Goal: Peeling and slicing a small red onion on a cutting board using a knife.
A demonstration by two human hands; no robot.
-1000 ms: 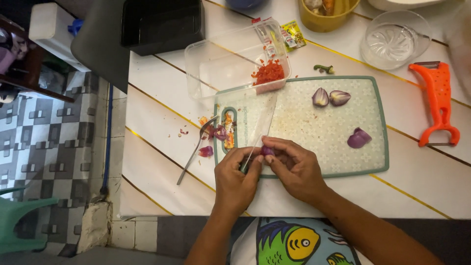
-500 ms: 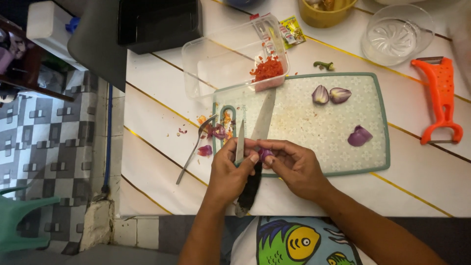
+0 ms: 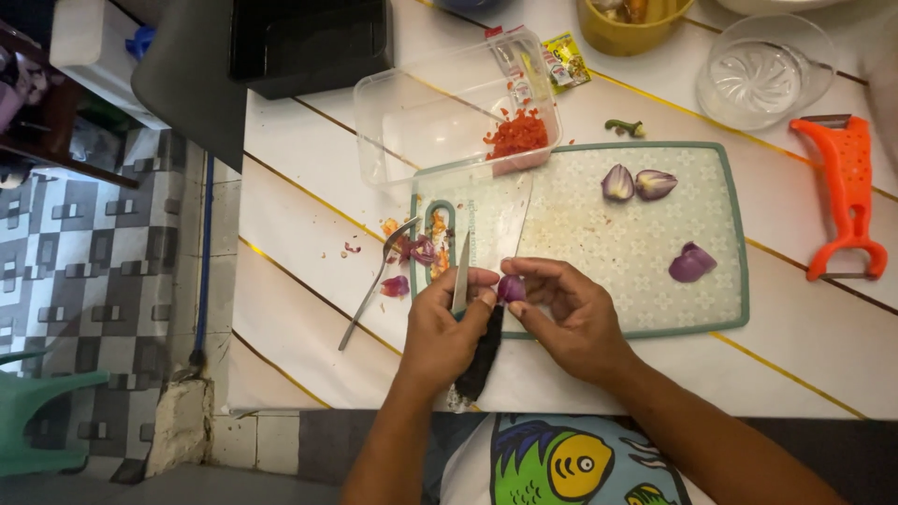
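Since a second ago, the left hand (image 3: 441, 329) had turned the black-handled knife (image 3: 465, 318) upright, fingers gripping it; the right hand (image 3: 566, 313) pinched the purple shallot piece (image 3: 511, 288) at the green-rimmed cutting board (image 3: 580, 234)'s near edge, so peeling went on.

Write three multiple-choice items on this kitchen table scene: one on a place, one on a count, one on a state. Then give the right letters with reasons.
1. Where does the chopped red chilli lie?
A. in the clear plastic container
B. on the orange plastic peeler
C. in the clear glass juicer

2. How many purple shallot pieces lie loose on the green-rimmed cutting board, apart from the hands?
A. one
B. three
C. six

3. What is the left hand doing?
A. resting flat on the table
B. gripping a black-handled knife
C. lifting the metal spoon

Key: 1 A, the chilli sits in the container's corner. 2 B, two lie together and one apart. 3 B, its fingers wrap the knife while the right hand pinches a small shallot piece.
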